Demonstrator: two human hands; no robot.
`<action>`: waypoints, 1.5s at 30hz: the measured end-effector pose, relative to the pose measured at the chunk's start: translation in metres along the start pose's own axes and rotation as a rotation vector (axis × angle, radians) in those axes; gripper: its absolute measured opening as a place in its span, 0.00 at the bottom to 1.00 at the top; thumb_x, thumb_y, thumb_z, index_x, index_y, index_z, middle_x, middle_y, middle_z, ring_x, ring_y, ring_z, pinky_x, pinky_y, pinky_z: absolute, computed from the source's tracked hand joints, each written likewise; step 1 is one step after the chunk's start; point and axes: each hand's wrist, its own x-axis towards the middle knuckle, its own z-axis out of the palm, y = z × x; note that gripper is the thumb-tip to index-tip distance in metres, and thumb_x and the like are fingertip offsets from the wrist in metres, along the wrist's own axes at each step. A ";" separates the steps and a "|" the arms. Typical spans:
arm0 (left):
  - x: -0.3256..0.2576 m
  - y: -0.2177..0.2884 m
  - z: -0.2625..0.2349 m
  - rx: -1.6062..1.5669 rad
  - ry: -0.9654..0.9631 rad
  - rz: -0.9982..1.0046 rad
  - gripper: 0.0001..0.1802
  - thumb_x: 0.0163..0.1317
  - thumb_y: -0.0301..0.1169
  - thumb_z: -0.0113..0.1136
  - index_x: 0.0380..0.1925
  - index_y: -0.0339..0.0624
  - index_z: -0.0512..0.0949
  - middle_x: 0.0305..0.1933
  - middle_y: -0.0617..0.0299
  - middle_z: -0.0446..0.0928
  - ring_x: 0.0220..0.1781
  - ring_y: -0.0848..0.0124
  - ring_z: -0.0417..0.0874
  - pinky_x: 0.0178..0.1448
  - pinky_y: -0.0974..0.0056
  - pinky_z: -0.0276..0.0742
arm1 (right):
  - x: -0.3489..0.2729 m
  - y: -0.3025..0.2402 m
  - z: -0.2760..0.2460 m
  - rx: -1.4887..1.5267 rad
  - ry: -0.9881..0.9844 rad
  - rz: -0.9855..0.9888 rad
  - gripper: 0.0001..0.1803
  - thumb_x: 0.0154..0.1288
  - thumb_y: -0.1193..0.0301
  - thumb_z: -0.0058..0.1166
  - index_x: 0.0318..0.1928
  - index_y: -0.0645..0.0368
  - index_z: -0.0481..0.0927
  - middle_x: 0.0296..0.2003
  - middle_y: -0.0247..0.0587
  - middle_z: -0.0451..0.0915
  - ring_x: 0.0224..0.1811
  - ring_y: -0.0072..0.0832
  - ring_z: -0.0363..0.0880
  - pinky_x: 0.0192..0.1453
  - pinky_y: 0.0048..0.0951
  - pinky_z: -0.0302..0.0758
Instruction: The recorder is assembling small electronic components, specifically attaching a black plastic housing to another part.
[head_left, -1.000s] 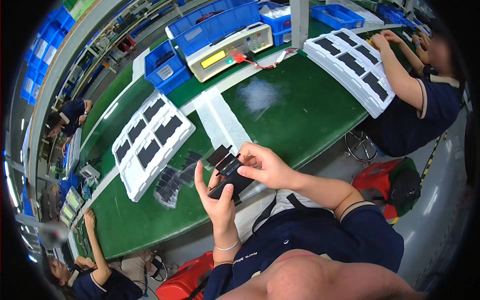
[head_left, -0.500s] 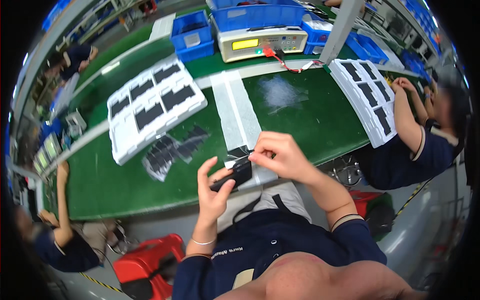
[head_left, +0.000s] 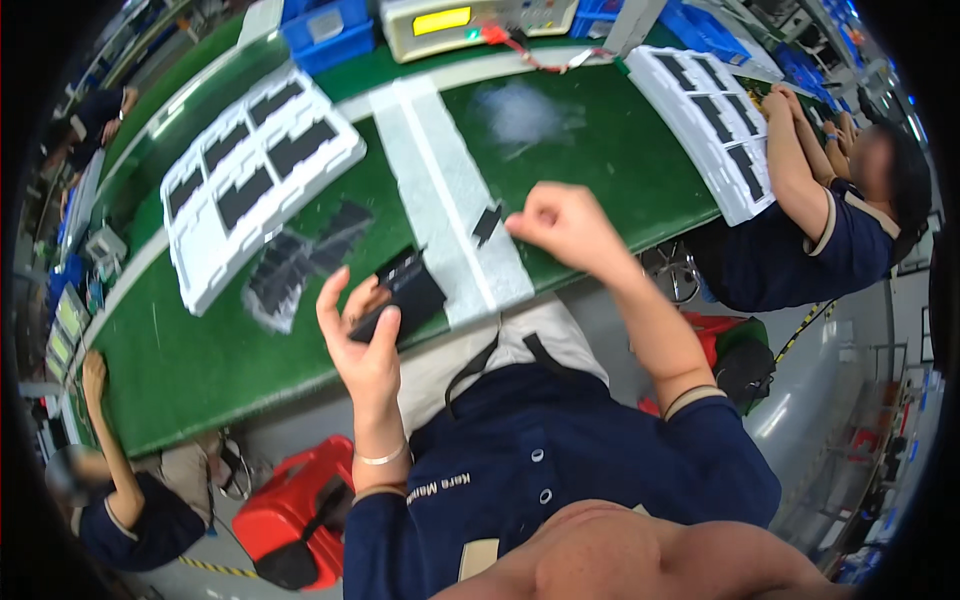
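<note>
In my left hand [head_left: 365, 320] is a flat black rectangular piece [head_left: 413, 300], gripped between thumb and fingers above the near table edge. Small fittings show along its far end. My right hand [head_left: 565, 228] is raised to the right of it, fingers curled into a pinch; whatever lies between the fingertips is too small to make out. Just left of those fingertips appears a small dark scrap [head_left: 487, 226], over a pale strip [head_left: 440, 170] on the table. Whether the fingertips touch the scrap, I cannot tell.
White trays with black pieces lie left [head_left: 190, 250] and right [head_left: 690, 125] on the green table [head_left: 590, 130]. Dark strips in clear film [head_left: 290, 270] lie near the left tray. A meter [head_left: 400, 35] and blue bins [head_left: 330, 40] stand behind. Co-workers sit at both sides.
My right hand has come away from the black piece and moved right, uncovering the small dark scrap. The left hand still holds the black piece. The whole view has shifted.
</note>
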 end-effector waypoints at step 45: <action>0.012 -0.008 0.018 -0.042 -0.126 0.044 0.33 0.51 0.17 0.58 0.58 0.40 0.59 0.44 0.56 0.74 0.43 0.73 0.73 0.52 0.68 0.68 | -0.015 0.002 0.024 -0.424 -0.101 -0.546 0.24 0.52 0.60 0.59 0.49 0.56 0.77 0.53 0.31 0.72 0.56 0.31 0.65 0.60 0.36 0.60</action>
